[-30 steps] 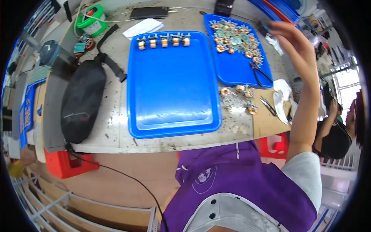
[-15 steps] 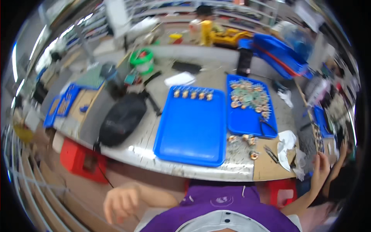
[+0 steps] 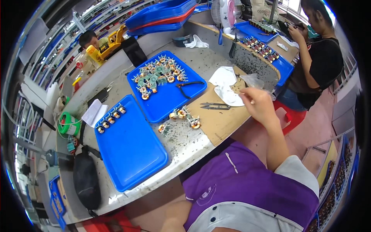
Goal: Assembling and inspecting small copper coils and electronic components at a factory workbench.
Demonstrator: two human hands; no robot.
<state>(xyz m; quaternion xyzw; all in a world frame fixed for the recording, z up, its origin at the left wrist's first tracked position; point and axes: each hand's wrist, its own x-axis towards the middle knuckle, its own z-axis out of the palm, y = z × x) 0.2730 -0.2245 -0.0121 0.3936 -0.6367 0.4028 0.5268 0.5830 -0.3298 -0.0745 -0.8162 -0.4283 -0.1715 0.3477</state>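
hanging just beside the white cloth (image 3: 228, 95), the right grip (image 3: 261, 107) curls, whether around anything i cannot tell.

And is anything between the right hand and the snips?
Yes: in the head view, the near end of the white cloth lies between the right hand and the snips. It looks low, so probably reachable over.

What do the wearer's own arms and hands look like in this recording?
The right hand is ungloved, with no watch visible on its wrist. A short, pale grey fabric sleeve covers the upper right arm, beside a purple fabric apron. The left forearm is bare where visible; the left hand is out of view.
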